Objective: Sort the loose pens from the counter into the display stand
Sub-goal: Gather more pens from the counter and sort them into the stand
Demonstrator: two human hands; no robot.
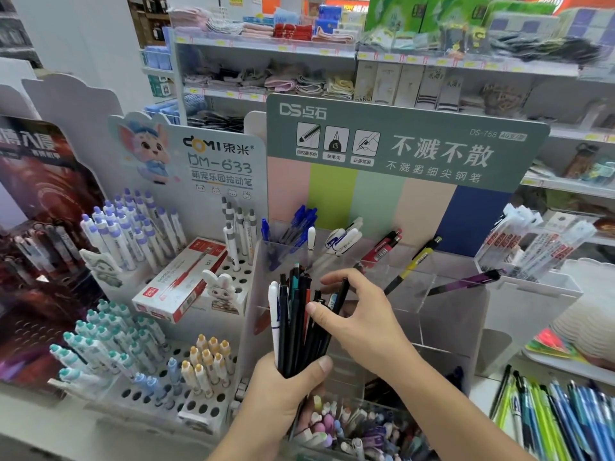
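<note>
Standing at a white shop counter (50, 424) crowded with stationery, a person works in front of shelves of folded cloths and boxed goods. Directly ahead rises the clear acrylic tiered display stand (442, 294) with its grey-green header card, its upper compartments holding a few blue, white, red, yellow and purple pens, the lower ones mostly bare. The left hand (286, 390) is wrapped tightly round an upright bundle of mostly black pens (296, 321), held just before the stand. The right hand (359, 314) pinches one black pen (341, 294) at the bundle's top between thumb and fingers. A white perforated pen rack (159, 390) presses close on the left.
</note>
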